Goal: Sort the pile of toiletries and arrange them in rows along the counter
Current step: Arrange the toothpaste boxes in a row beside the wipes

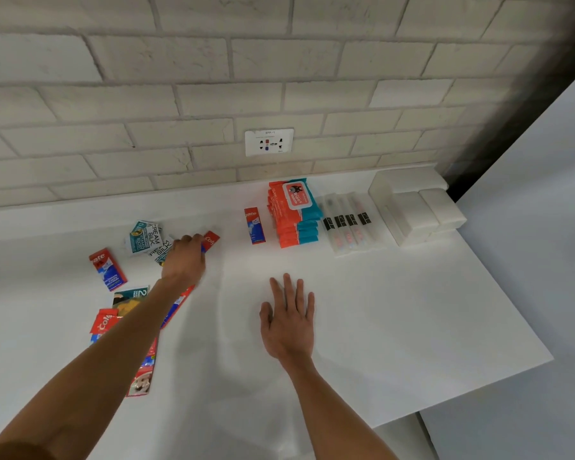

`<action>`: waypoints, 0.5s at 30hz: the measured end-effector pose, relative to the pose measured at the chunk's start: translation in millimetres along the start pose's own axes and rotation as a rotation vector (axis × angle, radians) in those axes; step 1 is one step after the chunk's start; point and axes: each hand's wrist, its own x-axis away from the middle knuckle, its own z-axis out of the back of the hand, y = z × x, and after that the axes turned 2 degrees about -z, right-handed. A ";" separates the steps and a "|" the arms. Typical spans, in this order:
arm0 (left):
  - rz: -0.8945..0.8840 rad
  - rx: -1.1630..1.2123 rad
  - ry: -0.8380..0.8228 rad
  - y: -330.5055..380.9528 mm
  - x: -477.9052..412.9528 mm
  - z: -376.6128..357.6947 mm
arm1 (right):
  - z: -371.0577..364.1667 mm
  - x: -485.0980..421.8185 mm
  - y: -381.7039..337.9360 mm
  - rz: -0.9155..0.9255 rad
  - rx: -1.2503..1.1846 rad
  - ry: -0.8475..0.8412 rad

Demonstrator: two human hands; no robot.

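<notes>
Colgate sachet (pixel 211 240), far left, is being gripped by left hand (pixel 184 260); right hand (pixel 287 322) is lying flat, fingers straight, on counter (pixel 395 310).

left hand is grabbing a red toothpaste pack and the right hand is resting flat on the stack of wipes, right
Not quite. In the head view the right hand lies flat on the bare counter, apart from the stack of wipes. The left hand does grip a red toothpaste pack.
</notes>
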 end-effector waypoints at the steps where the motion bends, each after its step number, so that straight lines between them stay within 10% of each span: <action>1: -0.002 -0.023 -0.007 -0.9 5.2 -2.7 | -0.1 0.2 0.2 0.002 0.003 -0.001; 15: -0.168 -0.181 -0.068 46.1 59.0 -17.9 | -3.5 -1.0 3.0 0.016 0.012 0.008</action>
